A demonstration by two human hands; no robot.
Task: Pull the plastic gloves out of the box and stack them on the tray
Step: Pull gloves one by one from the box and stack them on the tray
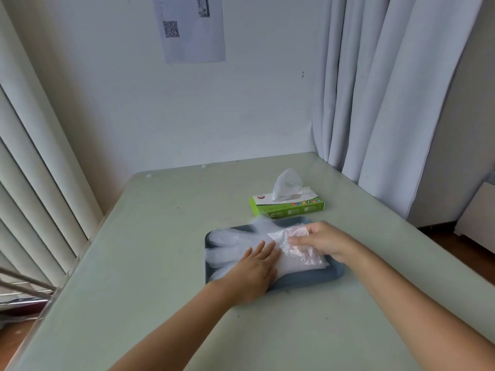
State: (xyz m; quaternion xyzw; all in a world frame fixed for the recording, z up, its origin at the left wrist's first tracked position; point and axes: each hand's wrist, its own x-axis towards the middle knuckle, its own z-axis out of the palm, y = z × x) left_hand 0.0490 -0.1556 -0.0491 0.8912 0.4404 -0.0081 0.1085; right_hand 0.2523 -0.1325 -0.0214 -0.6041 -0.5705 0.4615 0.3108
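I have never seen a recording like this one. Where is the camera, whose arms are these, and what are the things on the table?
There is no machine here. A person wears one camera on the head, so the single picture looks forward and down at that person's own arms. On the pale green table stands a dark tray, and on it lie thin clear plastic gloves, their fingers pointing left. The left hand lies flat on the gloves, fingers straight. The right hand touches their cuff end; whether it pinches the plastic is too blurred to tell. Behind the tray stands a green box, with one more glove sticking up out of its slot.
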